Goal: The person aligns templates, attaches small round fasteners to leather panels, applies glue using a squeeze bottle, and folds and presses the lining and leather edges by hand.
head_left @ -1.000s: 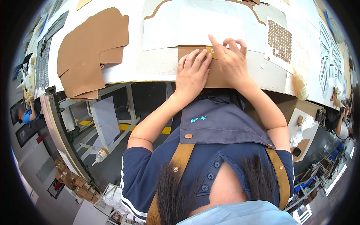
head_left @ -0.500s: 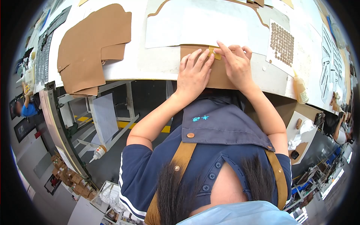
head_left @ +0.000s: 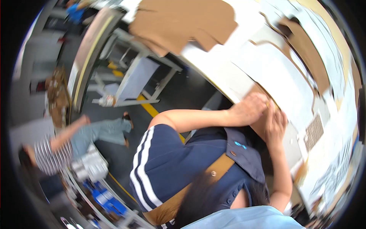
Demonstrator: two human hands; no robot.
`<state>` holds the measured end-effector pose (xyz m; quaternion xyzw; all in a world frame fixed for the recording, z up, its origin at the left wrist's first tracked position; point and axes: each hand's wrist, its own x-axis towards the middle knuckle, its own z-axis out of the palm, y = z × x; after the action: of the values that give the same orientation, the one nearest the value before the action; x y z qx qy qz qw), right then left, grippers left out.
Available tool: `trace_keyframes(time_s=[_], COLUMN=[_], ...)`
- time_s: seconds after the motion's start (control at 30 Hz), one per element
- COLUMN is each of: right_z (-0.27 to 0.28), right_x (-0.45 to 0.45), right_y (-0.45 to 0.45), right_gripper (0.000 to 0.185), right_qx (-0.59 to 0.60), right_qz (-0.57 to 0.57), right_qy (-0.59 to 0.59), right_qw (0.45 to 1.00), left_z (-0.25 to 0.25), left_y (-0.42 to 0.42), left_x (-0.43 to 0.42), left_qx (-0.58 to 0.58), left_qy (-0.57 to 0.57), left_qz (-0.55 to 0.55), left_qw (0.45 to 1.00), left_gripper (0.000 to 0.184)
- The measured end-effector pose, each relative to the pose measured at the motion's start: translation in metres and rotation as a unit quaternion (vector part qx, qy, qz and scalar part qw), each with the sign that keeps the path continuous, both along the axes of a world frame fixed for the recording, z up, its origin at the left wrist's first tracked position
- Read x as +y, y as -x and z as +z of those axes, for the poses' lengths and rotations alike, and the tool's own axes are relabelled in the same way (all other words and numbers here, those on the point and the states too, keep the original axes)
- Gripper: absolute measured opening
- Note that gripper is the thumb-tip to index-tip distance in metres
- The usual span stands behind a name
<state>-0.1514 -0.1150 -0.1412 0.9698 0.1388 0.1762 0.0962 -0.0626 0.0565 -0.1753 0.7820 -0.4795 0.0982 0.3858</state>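
Observation:
My left hand (head_left: pixel 249 110) lies flat on the brown piece (head_left: pixel 258 128) at the table's front edge, its fingertips by a small yellow strip (head_left: pixel 267 104). Just right of it, my right hand (head_left: pixel 276 124) rests with fingers stretched and slightly apart, its fingertips near the same strip. Its thumb is hidden, and motion blurs both hands. Beyond them lies a white sheet (head_left: pixel 282 84) with a brown border. To the right is a card of small round brown pieces (head_left: pixel 314 133).
Large brown sheets (head_left: pixel 183 23) overhang the table's left edge. A yellowish bottle (head_left: pixel 302 171) is at the right. Another person in a striped top (head_left: pixel 53 154) is at the lower left, near a rack with blue items (head_left: pixel 106 198). A white metal frame (head_left: pixel 131 82) stands beside the table.
The view has swung and tilted to the left, bringing the person in the striped top into sight. My hands stay together at the yellow strip. The right fingers now look straighter.

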Motion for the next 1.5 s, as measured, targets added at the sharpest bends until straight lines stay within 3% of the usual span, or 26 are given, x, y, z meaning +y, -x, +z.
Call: trace_keyframes(time_s=[0.17,0.3,0.53,0.8,0.87,0.93,1.0,1.07,1.1,1.17,1.2,1.27,1.3,1.33,1.4,1.43,1.47,1.5], right_z=[0.002,0.011,0.0,-0.007,-0.006,0.0,0.012,0.026,0.021,0.02,0.012,0.004,0.003,0.001,-0.001,-0.012,-0.02,-0.024], right_x=[0.006,-0.018,0.0,-0.016,-0.035,-0.057,-0.078,-0.103,-0.126,-0.145,-0.144,-0.144,-0.14,-0.135,-0.114,-0.103,-0.094,-0.087], right_y=[-0.002,-0.013,-0.011,-0.014,-0.016,-0.017,-0.005,0.021,0.039,0.078,0.088,0.114,0.132,0.156,0.196,0.204,0.214,0.213], right_gripper=[0.053,0.057,0.051,0.031,0.028,0.027,0.029,0.033,0.032,0.023,0.022,0.021,0.02,0.02,0.014,0.009,0.016,0.023], right_qx=[0.034,0.053,0.023,-0.004,0.004,0.026,0.002,-0.058,-0.106,-0.229,-0.255,-0.313,-0.341,-0.354,-0.344,-0.306,-0.212,-0.152], right_qz=[-0.014,-0.028,-0.065,-0.031,-0.087,-0.17,-0.205,-0.235,-0.196,-0.293,-0.27,-0.238,-0.232,-0.269,-0.29,-0.313,-0.368,-0.365], right_qy=[0.027,-0.192,-0.327,-0.236,-0.386,-0.537,-0.591,-0.57,-0.592,-0.522,-0.48,-0.376,-0.312,-0.283,-0.086,-0.103,-0.1,-0.179], right_qw=[0.999,0.98,0.942,0.971,0.918,0.826,0.78,0.785,0.775,0.768,0.795,0.839,0.856,0.85,0.889,0.893,0.9,0.901], left_z=[-0.004,-0.005,-0.007,-0.018,-0.019,-0.029,-0.032,-0.029,-0.023,-0.03,-0.031,-0.039,-0.067,-0.05,-0.032,-0.031,-0.03,-0.01], left_y=[0.003,0.002,0.003,0.002,0.002,0.001,0.001,0.001,0.002,-0.001,0.0,0.009,0.011,0.009,0.01,0.011,0.011,0.007], left_x=[-0.002,-0.001,-0.002,-0.005,-0.007,-0.014,-0.021,-0.032,-0.035,-0.04,-0.043,-0.033,-0.041,-0.032,-0.027,-0.027,-0.029,-0.025], left_qx=[-0.045,-0.037,-0.04,-0.112,-0.097,-0.083,-0.096,-0.084,-0.085,-0.063,-0.051,-0.063,-0.081,-0.066,-0.042,-0.089,-0.103,-0.112], left_qy=[-0.009,0.011,0.017,-0.006,-0.009,-0.006,-0.059,-0.138,-0.192,-0.213,-0.222,-0.134,-0.07,-0.096,-0.118,-0.108,-0.113,-0.129], left_qz=[0.035,0.03,0.022,0.041,0.038,0.043,0.048,0.04,0.044,0.044,0.035,0.057,0.069,0.041,0.03,0.039,0.035,0.033], left_qw=[0.998,0.999,0.999,0.993,0.995,0.996,0.992,0.986,0.977,0.974,0.973,0.987,0.992,0.992,0.992,0.989,0.988,0.985], left_gripper=[0.032,0.029,0.025,0.031,0.035,0.038,0.042,0.043,0.044,0.047,0.048,0.052,0.054,0.053,0.047,0.046,0.046,0.044])
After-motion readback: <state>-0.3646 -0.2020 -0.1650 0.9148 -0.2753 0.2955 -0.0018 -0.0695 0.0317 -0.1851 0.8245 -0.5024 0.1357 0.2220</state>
